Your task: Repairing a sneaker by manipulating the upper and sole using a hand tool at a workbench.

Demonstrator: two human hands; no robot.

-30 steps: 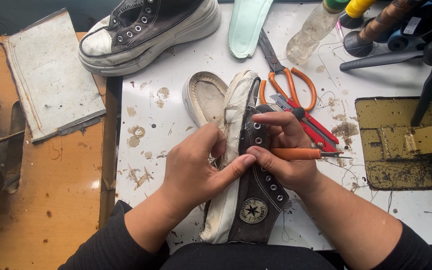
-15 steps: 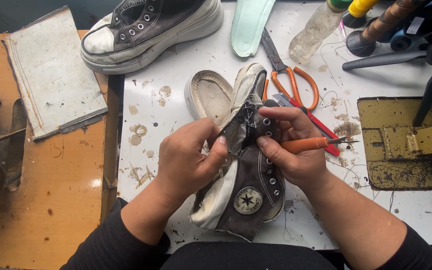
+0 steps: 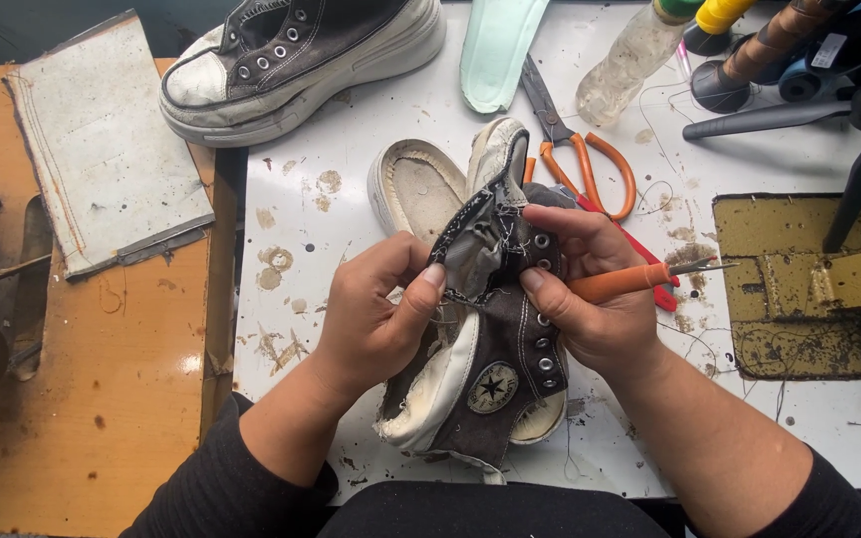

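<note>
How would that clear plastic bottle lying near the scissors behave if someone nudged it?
The clear plastic bottle lies on its side on the white table, so it would probably roll rather than tip. It looks thin-walled and mostly empty, so likely light and easy to dent. The orange-handled scissors beside it might stop it rolling that way.

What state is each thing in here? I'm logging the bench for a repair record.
Torn sneaker upper: detached from its sole, frayed, held up in both hands.
Left hand: pinching the upper's edge.
Right hand: gripping the upper and an orange-handled awl.
Loose sole: lying flat, inside up.
Second sneaker: whole, unlaced, on its side.
Scissors: closed, lying flat.
Plastic bottle: capped, lying down.
</note>
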